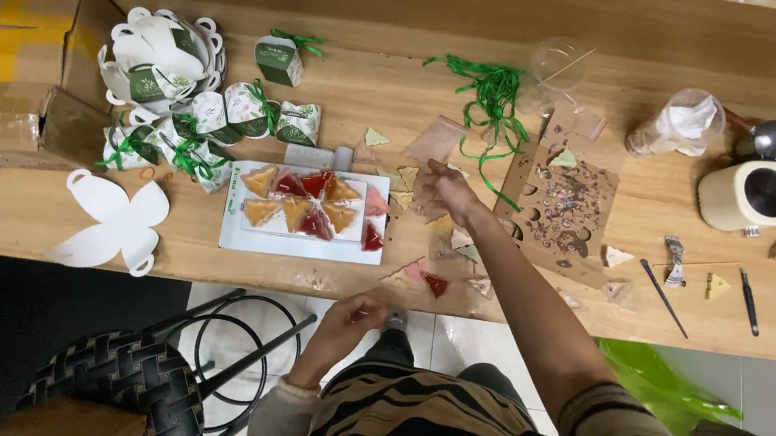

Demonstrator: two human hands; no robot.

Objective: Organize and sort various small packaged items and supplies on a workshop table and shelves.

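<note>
My right hand (444, 189) reaches over the wooden table (51, 210), its fingers pinched on a small clear plastic bag (428, 210) just right of a white tray (261, 243). The tray holds several orange and red triangular pieces (302, 206). More triangles and clear bags (449, 250) lie loose below that hand. My left hand (352, 314) hovers at the table's near edge with its fingers curled; what is inside them is hidden. A red triangle (435, 284) lies on the table edge to its right.
Green ribbon (491, 101) lies at the back, with white-and-green gift boxes (195, 123) and a flat unfolded box (115, 223) at left. A cardboard sheet (565, 209), clear cup (559, 65), cream pot (751, 194) and thin tools (747, 300) lie at right. A black stool (117, 381) stands below.
</note>
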